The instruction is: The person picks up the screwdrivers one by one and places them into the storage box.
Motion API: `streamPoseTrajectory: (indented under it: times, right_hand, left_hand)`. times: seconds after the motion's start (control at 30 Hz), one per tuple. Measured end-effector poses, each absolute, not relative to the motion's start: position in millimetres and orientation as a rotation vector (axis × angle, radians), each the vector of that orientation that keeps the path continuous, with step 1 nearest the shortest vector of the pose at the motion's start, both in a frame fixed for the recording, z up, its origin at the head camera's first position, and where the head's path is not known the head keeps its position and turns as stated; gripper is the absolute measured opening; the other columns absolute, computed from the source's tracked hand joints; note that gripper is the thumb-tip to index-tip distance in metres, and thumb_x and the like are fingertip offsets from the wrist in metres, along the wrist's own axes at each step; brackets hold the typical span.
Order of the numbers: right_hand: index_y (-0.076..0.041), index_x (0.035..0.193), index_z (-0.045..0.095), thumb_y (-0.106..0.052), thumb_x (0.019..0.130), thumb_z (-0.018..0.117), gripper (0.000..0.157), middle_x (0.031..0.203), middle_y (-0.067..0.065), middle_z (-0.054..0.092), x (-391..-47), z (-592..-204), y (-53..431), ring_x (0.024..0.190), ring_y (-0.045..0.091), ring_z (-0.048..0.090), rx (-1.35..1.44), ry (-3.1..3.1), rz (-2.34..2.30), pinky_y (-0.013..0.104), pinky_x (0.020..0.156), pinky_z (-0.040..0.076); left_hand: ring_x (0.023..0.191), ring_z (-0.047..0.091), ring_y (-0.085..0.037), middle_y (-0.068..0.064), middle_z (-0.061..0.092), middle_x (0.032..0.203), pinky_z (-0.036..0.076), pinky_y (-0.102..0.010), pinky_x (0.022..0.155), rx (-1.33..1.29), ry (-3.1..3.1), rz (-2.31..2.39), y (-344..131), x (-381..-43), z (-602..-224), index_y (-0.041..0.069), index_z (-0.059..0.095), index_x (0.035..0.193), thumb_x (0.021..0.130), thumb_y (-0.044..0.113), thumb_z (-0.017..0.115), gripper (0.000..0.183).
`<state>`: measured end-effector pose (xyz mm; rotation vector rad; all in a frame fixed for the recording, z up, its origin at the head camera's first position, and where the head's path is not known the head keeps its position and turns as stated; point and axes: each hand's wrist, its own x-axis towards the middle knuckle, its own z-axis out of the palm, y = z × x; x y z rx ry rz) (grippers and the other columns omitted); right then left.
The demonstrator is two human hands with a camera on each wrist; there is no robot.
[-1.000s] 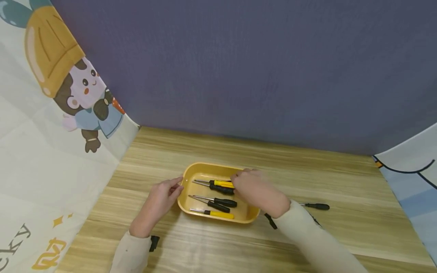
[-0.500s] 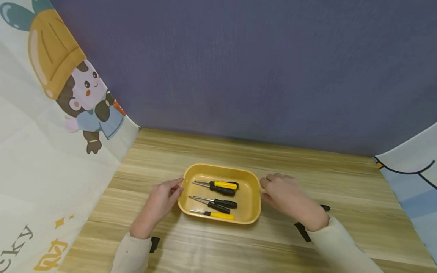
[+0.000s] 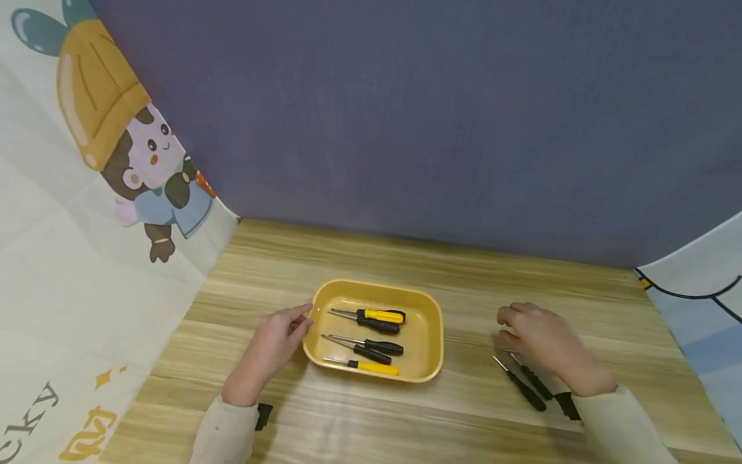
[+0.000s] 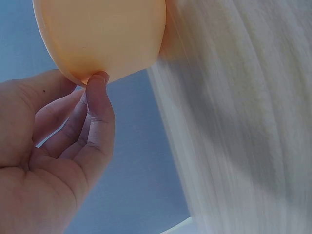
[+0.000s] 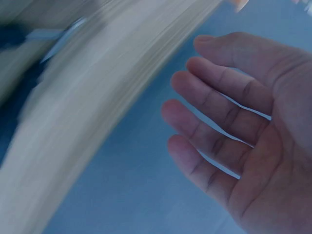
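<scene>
A yellow plastic tray (image 3: 426,335) stands on the wooden table, with several screwdrivers in it. Yellow-handled ones, such as this screwdriver (image 3: 377,367), lie there among black-handled ones, such as this screwdriver (image 3: 382,347). My left hand (image 3: 274,338) pinches the tray's left rim between thumb and fingers, as the left wrist view also shows. Right of the tray, my right hand (image 3: 542,338) hovers above two black screwdrivers (image 3: 524,388) on the table. Its fingers are spread and loosely bent, holding nothing in the right wrist view (image 5: 234,112).
The wooden table (image 3: 371,419) backs onto a dark blue-grey wall (image 3: 406,129). A white cloth with a cartoon figure (image 3: 156,154) hangs at the left. Another printed cloth (image 3: 707,322) is at the right edge.
My right hand has left the tray's right side and moved right, over the screwdrivers on the table. My left hand has stayed on the rim.
</scene>
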<state>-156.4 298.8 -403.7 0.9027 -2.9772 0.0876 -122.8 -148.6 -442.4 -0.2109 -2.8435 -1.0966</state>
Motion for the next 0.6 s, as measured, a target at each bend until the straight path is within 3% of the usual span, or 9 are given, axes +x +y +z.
streamPoseTrajectory:
  times: [0.17,0.4,0.6]
  right_hand:
    - [-0.013,0.092,0.063,-0.015,0.076,0.075,0.020,0.083,-0.002,0.059,-157,-411,327,0.065,0.009,0.053,0.808,-3.070,0.147,0.028,0.053,0.046]
    - [-0.015,0.083,0.064,-0.014,0.077,0.074,0.012,0.078,-0.004,0.058,-153,-428,353,0.066,0.011,0.054,0.740,-3.121,0.176,0.030,0.054,0.047]
    - [-0.014,0.087,0.064,-0.010,0.073,0.076,0.019,0.083,-0.003,0.060,-149,-439,364,0.074,0.019,0.058,0.704,-3.234,0.193,0.037,0.060,0.050]
  left_hand:
    - [0.071,0.059,-0.007,-0.002,0.065,0.085,0.049,-0.016,0.057,-0.213,-2.839,-1.095,-148,-123,-442,0.003,0.061,0.119,0.087,0.008,0.065,0.033]
    - [0.070,0.058,-0.006,-0.003,0.065,0.085,0.049,-0.015,0.056,-0.258,-2.816,-1.093,-149,-124,-442,0.002,0.060,0.120,0.086,0.007,0.064,0.034]
    - [0.070,0.059,-0.007,-0.003,0.066,0.085,0.049,-0.015,0.055,-0.254,-2.815,-1.075,-149,-123,-442,0.002,0.061,0.119,0.087,0.008,0.064,0.033]
